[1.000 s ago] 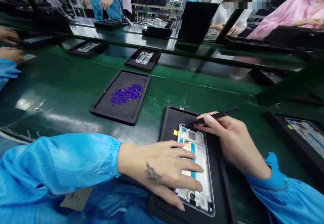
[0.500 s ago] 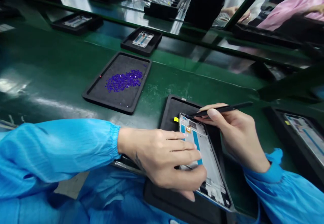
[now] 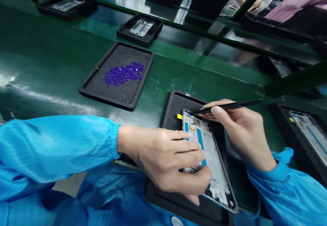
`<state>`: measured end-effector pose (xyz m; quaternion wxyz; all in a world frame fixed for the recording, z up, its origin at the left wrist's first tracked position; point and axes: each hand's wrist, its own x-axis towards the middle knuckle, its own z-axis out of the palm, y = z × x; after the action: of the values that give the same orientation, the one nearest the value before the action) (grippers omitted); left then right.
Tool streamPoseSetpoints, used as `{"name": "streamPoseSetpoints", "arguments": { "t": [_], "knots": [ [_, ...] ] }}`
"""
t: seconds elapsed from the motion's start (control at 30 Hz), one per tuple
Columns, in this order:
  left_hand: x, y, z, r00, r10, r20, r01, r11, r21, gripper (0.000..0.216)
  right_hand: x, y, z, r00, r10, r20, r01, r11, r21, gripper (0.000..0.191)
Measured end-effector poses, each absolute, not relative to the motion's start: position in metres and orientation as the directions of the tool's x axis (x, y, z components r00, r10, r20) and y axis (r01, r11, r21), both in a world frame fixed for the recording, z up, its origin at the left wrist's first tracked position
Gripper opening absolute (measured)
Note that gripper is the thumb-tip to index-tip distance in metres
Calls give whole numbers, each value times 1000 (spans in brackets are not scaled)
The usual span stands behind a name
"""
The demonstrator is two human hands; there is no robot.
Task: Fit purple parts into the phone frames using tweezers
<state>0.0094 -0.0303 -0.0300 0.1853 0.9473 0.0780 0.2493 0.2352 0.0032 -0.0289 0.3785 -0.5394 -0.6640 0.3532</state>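
Note:
My left hand lies across a silver phone frame, its fingers over the inner face and the thumb at the near edge. The frame has blue strips, a small gold connector and a yellow tab at its far left corner. It rests tilted over a black tray. My right hand pinches black tweezers, held slantwise. Their tip is at the far end of the frame, where the exact contact point is too small to make out.
A black tray to the left holds many tiny purple pieces. Behind it, further trays hold phone frames. Another framed tray stands at the right. Beyond the green rail, a co-worker's hand and pink sleeve show.
The view has tilted down a little, so the far trays sit higher in it. Both hands keep their hold, with the tweezers still at the frame's far end.

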Motion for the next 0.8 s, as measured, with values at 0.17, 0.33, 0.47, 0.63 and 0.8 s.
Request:
{"name": "streamPoseSetpoints", "arguments": {
  "t": [0.17,0.33,0.47,0.63,0.8],
  "knots": [
    [9,-30,-29,873,259,412,81,-913,401,33,234,2,-28,-144,979,146,489,199,-849,21],
    [9,-28,-32,872,161,462,67,-974,215,36,236,1,-23,-162,969,186,553,246,-796,20],
    [13,-23,-45,657,-116,744,46,-980,-193,51,241,4,-23,-154,978,140,449,196,-872,18],
    [15,-20,-51,613,-176,770,85,-954,-287,62,244,5,-27,-180,980,82,424,152,-893,19],
    [15,-22,-48,610,-164,776,95,-956,-277,61,243,5,-26,-191,976,108,505,192,-841,20]
  ]
}}
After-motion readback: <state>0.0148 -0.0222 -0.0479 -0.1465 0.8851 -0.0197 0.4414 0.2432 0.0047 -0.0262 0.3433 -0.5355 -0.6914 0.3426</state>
